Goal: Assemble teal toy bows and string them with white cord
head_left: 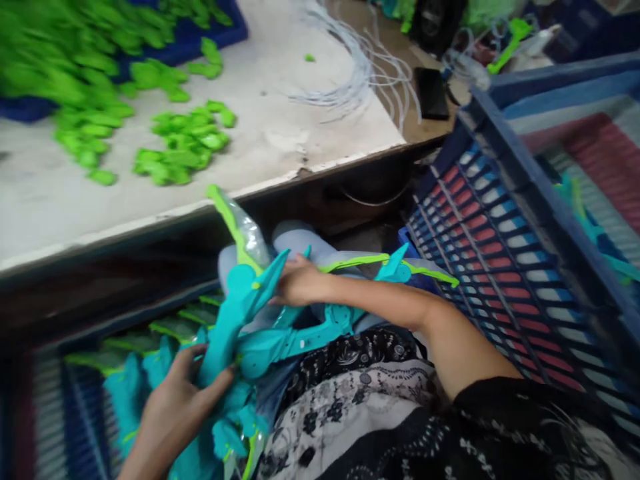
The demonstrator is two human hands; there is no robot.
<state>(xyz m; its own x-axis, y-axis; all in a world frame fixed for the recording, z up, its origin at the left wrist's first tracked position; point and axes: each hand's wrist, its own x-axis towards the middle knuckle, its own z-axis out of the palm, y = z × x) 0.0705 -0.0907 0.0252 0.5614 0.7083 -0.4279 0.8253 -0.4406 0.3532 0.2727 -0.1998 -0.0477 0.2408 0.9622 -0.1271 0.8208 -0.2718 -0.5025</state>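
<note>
My left hand (pixel 173 400) grips the lower end of a teal plastic toy piece (pixel 235 307) with a lime strip and a clear tube at its top. My right hand (pixel 299 281) reaches across my lap, fingers closed on the teal piece near its pointed upper part. Several more teal and lime toy pieces (pixel 320 327) lie on my lap, one stretching right (pixel 400 267). The frame is blurred by motion.
A white worktable (pixel 280 133) carries scattered lime green small parts (pixel 183 143) and a blue tray (pixel 210 37) heaped with them. Clear tubes (pixel 360 73) lie at its far end. A blue slatted crate (pixel 505 220) stands at right; another bin of teal pieces (pixel 125 380) sits lower left.
</note>
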